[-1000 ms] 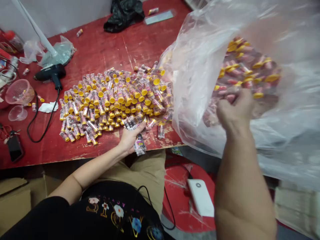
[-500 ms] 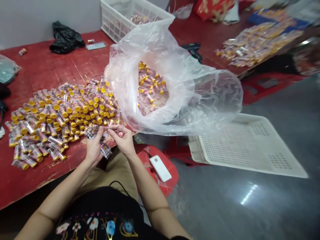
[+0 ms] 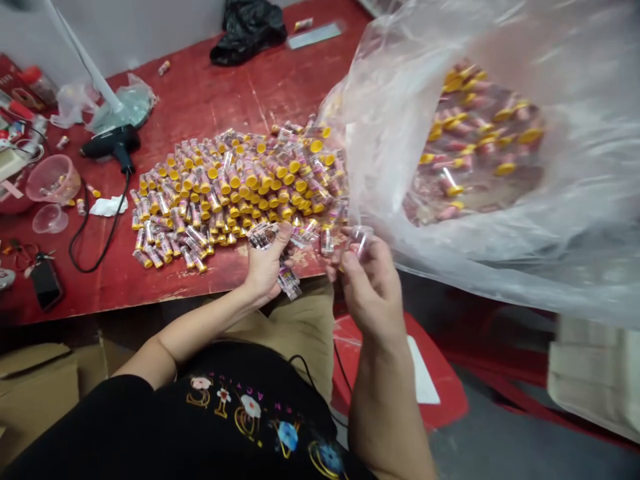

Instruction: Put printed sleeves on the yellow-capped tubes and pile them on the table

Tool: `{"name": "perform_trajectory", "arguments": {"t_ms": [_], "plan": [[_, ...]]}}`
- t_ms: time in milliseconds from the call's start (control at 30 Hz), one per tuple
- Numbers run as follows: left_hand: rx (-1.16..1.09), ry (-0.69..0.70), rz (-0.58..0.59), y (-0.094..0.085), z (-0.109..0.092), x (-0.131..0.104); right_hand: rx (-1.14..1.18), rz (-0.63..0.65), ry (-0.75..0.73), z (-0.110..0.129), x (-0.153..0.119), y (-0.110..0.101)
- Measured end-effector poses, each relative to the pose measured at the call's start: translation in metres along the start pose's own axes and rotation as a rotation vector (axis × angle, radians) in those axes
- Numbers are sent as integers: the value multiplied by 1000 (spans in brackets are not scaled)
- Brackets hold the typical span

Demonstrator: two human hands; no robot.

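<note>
My left hand [image 3: 264, 270] is closed around a bunch of small clear printed plastic sleeves [image 3: 289, 281], which stick out above and below the thumb. A small clear plastic tube [image 3: 361, 239] is pinched in my right hand [image 3: 375, 287], beside the mouth of the large bag; its contents are blurred. Beyond my left hand, many capped tubes [image 3: 235, 187] with yellow ends lie heaped on the red table [image 3: 200, 100]. One tube [image 3: 327, 239] stands between my hands near the table edge.
At right, a big translucent plastic bag [image 3: 385, 153] gapes, with yellow-capped tubes [image 3: 455, 133] inside. A black heat gun [image 3: 113, 143], a pink basket [image 3: 53, 180] and a phone [image 3: 46, 283] lie at left. A black bag [image 3: 247, 30] sits behind. A red stool [image 3: 445, 393] is below.
The view has swung left and closer, bringing the heat gun and lamp in. My right hand has moved away from my left, towards the bag, with the tube. My left hand still holds the sleeves.
</note>
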State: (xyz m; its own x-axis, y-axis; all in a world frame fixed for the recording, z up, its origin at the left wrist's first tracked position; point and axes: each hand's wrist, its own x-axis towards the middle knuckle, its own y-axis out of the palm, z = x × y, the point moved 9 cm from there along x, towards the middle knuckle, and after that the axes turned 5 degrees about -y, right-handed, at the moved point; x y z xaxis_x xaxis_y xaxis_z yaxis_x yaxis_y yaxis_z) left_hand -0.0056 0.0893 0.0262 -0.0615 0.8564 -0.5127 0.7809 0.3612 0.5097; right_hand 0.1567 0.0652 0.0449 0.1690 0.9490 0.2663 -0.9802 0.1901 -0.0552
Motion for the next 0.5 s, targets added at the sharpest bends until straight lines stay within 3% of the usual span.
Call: {"name": "perform_trajectory", "arguments": {"t_ms": [200,367,500], "plan": [[-32,-78,47,-1,2,-5,-230,-47,-221,35,-29,-10],[-2,-170,150,7,13,-6,-368,-75,-324,48,-31,-13],[86,-152,209,8,14,-8,-461,-122,-437,70,-35,-21]]}}
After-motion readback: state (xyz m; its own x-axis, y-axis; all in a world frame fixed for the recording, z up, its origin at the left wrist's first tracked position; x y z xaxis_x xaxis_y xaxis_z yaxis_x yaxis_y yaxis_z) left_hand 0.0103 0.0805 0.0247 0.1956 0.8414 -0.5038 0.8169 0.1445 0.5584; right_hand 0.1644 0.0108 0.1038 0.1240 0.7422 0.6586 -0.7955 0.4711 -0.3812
